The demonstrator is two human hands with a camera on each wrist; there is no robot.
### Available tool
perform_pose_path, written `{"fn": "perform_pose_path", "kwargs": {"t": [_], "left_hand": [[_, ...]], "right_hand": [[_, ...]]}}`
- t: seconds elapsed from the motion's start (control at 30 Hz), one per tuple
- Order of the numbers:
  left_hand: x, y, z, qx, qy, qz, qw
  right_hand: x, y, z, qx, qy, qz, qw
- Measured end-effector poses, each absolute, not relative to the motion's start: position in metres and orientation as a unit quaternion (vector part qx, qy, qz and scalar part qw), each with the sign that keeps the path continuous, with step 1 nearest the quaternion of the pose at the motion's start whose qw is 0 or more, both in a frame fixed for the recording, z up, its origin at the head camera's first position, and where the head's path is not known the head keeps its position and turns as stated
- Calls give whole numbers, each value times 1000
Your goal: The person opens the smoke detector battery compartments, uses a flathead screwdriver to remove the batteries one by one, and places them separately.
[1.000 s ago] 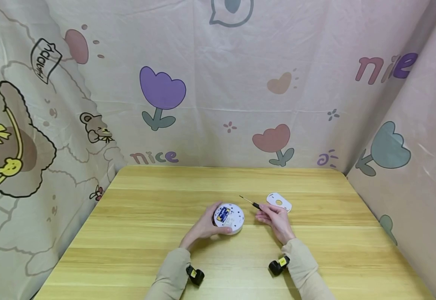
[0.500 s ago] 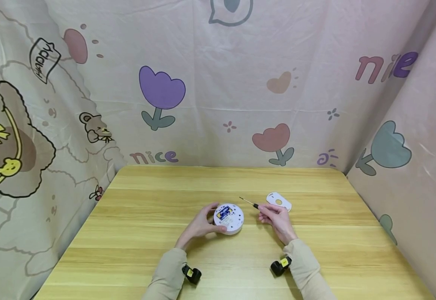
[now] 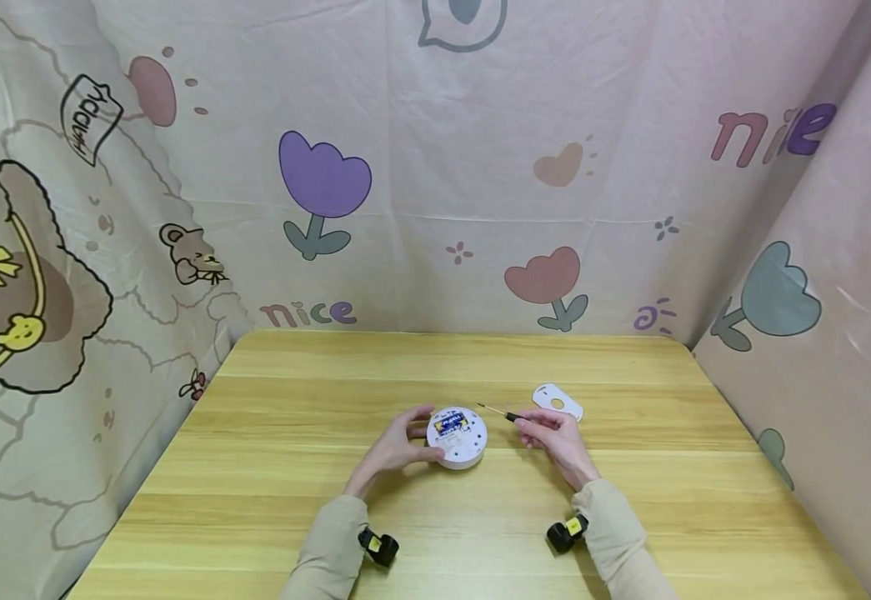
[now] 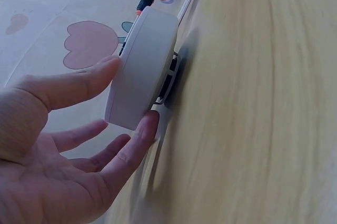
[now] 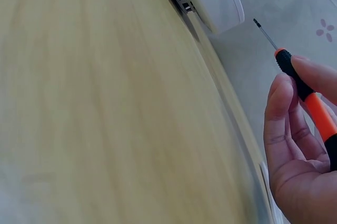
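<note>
A white round smoke alarm [image 3: 459,450] lies on the table with its back face up, a blue and yellow battery [image 3: 450,424] showing in it. My left hand [image 3: 393,443] holds its left rim, the thumb on the upper edge and a fingertip at the lower edge in the left wrist view. Black vents [image 4: 168,79] show on the underside. To the right, my right hand [image 3: 558,437] pinches a screwdriver [image 5: 301,80] with a black and orange handle between thumb and fingers. Its thin shaft points up and left, the tip apart from the alarm.
A white mounting plate [image 3: 568,406] with a round hole lies just behind my right hand. The wooden table [image 3: 292,417] ends at a patterned curtain [image 3: 420,167] at the back and sides. Black cameras [image 3: 378,547] are strapped to both wrists.
The battery label has turned toward level as the smoke alarm rotated slightly. My left hand has shifted a little left with its fingers more spread. The screwdriver tip has dropped slightly.
</note>
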State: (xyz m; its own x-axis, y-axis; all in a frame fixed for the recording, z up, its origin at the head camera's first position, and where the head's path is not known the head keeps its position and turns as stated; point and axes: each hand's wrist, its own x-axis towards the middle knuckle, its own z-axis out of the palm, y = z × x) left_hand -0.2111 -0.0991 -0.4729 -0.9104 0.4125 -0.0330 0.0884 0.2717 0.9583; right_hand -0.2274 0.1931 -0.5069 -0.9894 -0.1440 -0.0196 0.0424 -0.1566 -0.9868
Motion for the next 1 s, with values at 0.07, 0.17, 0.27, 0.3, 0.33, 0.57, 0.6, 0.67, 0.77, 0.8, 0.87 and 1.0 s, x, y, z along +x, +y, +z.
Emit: {"fn": "perform_pose_path", "kwargs": {"t": [0.07, 0.17, 0.27, 0.3, 0.33, 0.57, 0.6, 0.67, 0.77, 0.8, 0.87, 1.0], "left_hand": [[-211, -99, -473, 154, 780, 589, 145], [-215, -100, -480, 151, 784, 586, 139], [-215, -100, -480, 139, 786, 586, 140], [-215, -99, -480, 136, 785, 588, 140], [-216, -99, -481, 133, 785, 589, 139], [-218, -95, -482, 103, 809, 567, 114], [-218, -94, -482, 101, 815, 560, 109], [-219, -93, -481, 93, 823, 551, 102], [-220, -91, -481, 90, 833, 537, 95], [-220, -90, -481, 87, 836, 533, 94], [-221, -89, -481, 78, 842, 525, 98], [-222, -87, -481, 57, 846, 519, 108]], "right_hand": [[-227, 193, -507, -43, 654, -753, 59], [-227, 193, -507, -46, 671, -738, 59], [-227, 195, -507, -53, 693, -716, 64], [-226, 195, -506, -56, 700, -709, 64], [-226, 196, -505, -62, 708, -701, 63], [-228, 199, -500, -59, 751, -654, 72], [-228, 200, -499, -58, 756, -647, 75], [-229, 200, -499, -55, 762, -641, 79], [-230, 201, -498, -61, 762, -638, 86], [-230, 202, -498, -64, 762, -638, 88], [-229, 202, -497, -71, 762, -637, 92], [-229, 202, -497, -83, 766, -631, 93]]}}
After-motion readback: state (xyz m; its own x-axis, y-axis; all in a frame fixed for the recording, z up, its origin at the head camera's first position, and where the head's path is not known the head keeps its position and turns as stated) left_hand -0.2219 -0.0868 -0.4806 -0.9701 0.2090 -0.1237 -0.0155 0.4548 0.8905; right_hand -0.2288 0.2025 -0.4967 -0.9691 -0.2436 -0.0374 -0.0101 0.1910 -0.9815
